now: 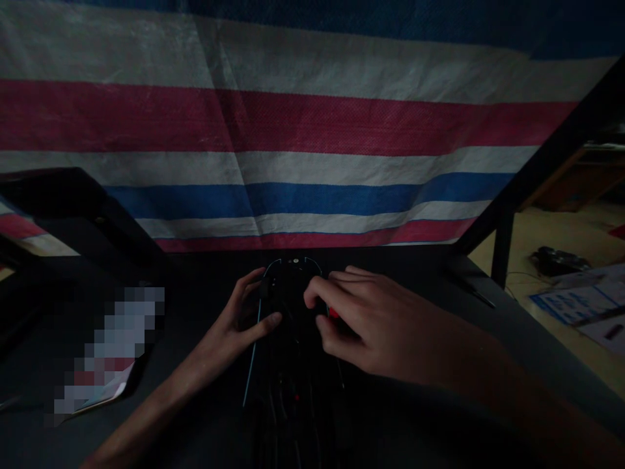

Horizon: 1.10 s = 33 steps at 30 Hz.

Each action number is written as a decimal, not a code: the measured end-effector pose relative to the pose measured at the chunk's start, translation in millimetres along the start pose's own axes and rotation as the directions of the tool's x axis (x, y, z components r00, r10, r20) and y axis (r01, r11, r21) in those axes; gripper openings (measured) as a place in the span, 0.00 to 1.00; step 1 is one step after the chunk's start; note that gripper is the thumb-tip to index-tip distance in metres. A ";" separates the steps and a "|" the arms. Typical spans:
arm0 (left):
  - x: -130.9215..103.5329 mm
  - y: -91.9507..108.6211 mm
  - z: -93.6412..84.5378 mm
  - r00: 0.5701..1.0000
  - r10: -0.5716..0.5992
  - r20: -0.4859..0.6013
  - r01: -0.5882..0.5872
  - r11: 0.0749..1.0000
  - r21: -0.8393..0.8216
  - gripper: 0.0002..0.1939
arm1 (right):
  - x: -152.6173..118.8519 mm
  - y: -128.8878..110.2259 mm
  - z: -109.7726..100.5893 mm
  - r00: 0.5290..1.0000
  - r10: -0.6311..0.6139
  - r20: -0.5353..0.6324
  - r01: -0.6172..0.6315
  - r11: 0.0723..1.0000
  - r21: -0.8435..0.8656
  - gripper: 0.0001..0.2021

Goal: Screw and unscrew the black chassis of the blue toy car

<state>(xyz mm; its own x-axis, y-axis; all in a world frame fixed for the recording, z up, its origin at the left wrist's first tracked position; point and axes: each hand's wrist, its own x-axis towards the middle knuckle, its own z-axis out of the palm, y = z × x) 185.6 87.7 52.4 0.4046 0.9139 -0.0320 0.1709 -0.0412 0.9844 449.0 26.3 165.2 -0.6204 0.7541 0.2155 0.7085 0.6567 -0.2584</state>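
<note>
Device (295, 306) is touched by the wide left hand (232, 332); whether the red part (333, 313) is held by the narrow, curled right hand (385, 319), or anything is finished, cannot be told

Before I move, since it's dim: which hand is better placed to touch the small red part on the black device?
Probably the right hand: its fingers are beside the red part; the left hand is on the left side of the device.
</note>
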 end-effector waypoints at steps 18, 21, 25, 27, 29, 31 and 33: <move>-5.3 10.4 -1.3 0.998 -0.054 -0.042 0.056 0.997 0.057 0.34 | -2.4 3.7 -3.8 0.997 0.081 0.008 -0.081 0.995 0.065 0.11; -4.9 9.6 -1.9 0.998 -0.054 -0.041 0.056 0.998 0.033 0.34 | -2.3 3.5 -3.8 0.994 0.106 0.002 -0.106 0.994 0.028 0.07; -3.4 10.2 -2.6 0.997 -0.065 -0.033 0.065 0.998 0.008 0.34 | -2.6 6.3 -5.3 0.997 0.045 0.058 -0.051 0.992 0.118 0.07; -3.3 11.2 -2.1 0.998 -0.060 -0.036 0.061 0.998 0.020 0.35 | -2.6 6.6 -5.6 0.999 0.043 0.029 -0.047 0.989 0.140 0.10; -4.1 12.3 -0.7 0.998 -0.049 -0.024 0.050 0.999 0.018 0.34 | -2.8 5.5 -5.4 0.998 0.066 -0.004 -0.065 0.994 0.091 0.10; -5.6 13.4 1.4 0.999 -0.046 0.004 0.046 0.999 0.005 0.33 | -3.5 3.8 -5.6 0.998 0.063 -0.005 -0.062 0.998 0.012 0.06; -6.8 14.3 3.5 0.998 -0.051 0.035 0.050 0.999 0.004 0.33 | -4.4 2.3 -7.5 0.998 0.046 0.041 -0.045 0.999 -0.003 0.06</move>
<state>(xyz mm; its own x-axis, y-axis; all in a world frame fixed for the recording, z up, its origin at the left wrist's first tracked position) 188.4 79.5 66.1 0.4265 0.9002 -0.0877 0.1945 0.0034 0.9809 455.9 24.5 170.8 -0.6006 0.7823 0.1652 0.7371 0.6218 -0.2649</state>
